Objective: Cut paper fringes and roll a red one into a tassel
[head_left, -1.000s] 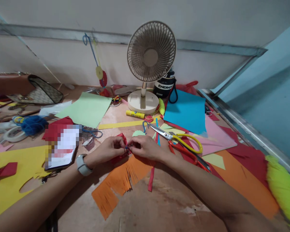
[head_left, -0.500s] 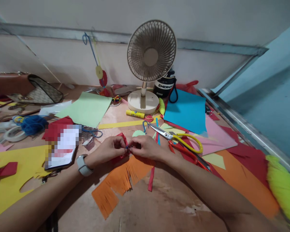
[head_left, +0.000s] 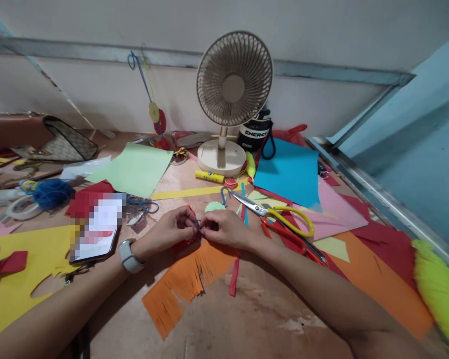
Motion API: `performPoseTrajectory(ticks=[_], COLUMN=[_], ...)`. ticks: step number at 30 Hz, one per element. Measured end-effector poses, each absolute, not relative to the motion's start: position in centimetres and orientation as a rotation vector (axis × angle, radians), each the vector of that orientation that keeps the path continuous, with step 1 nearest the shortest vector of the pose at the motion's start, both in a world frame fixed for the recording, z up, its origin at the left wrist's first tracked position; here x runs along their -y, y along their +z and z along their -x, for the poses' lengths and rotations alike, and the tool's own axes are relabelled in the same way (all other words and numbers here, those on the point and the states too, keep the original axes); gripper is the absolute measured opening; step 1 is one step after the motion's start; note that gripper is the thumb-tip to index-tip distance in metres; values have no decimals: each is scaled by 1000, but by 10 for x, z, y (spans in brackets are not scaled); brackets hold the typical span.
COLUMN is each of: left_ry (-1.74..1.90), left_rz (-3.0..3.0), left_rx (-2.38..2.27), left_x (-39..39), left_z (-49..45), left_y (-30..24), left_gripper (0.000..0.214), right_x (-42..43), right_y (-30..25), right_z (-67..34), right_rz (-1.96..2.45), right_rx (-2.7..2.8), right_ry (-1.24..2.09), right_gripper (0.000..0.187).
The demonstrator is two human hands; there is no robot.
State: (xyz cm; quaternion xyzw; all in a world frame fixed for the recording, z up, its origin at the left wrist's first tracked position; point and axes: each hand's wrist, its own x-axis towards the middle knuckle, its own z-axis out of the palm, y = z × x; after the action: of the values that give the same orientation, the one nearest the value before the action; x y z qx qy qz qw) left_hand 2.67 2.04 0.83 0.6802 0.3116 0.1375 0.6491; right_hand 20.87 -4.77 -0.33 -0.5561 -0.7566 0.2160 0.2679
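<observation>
My left hand (head_left: 170, 232), with a watch on its wrist, pinches a small piece of red paper (head_left: 184, 246), mostly hidden by the fingers. A bit of blue yarn (head_left: 197, 225) runs between the fingertips of both hands. My right hand (head_left: 226, 230) is closed in a pinch on that yarn, its fingertips almost touching those of the left. Under and in front of the hands lies an orange fringed paper strip (head_left: 183, 284). Beside it is a narrow red strip (head_left: 234, 279). Yellow-handled scissors (head_left: 261, 211) rest just beyond my right hand.
A white fan (head_left: 224, 159) stands at the back, a glue stick (head_left: 209, 176) before it. To the left are a phone (head_left: 101, 234), a blue yarn ball (head_left: 52, 193) and yellow paper (head_left: 33, 279). Blue paper (head_left: 288, 172) and red-handled scissors (head_left: 295, 243) lie right.
The red paper has turned in my left fingers and shows less of itself. More blue yarn shows between the fingertips. Both hands stay in nearly the same place.
</observation>
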Motion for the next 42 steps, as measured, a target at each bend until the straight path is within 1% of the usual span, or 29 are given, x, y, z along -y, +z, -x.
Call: performPoseTrajectory(ticks=[2, 6, 9, 18, 25, 30, 35, 42], left_ry=[295, 282, 292, 276, 328, 331, 341, 345], left_rz=[-1545, -1551, -1542, -1490, -1530, -1534, -1560, -1528], left_rx=[-674, -644, -647, -667, -709, -683, -651, -635], left_x=[-21, -22, -22, -23, -19, -18, -20, -21], left_z=[-26, -25, -25, -24, -27, -27, -25, -26], left_y=[8, 5, 3, 2, 7, 9, 4, 2], left_gripper=[14, 8, 11, 17, 14, 11, 14, 15], right_x=[48, 49, 50, 50, 51, 50, 50, 49], right_y=[-3, 2, 4, 4, -1, 1, 0, -6], right_z=[-209, -210, -209, -209, -209, -210, -211, -210], right_rz=[1501, 1502, 1507, 1474, 1404, 1490, 1471, 1392], right_rx=[2042, 2033, 2013, 2047, 2034, 1956, 2092, 2099], right_ry=[587, 631, 650, 635, 606, 600, 492, 454], right_gripper=[5, 6, 7, 23, 21, 21, 24, 13])
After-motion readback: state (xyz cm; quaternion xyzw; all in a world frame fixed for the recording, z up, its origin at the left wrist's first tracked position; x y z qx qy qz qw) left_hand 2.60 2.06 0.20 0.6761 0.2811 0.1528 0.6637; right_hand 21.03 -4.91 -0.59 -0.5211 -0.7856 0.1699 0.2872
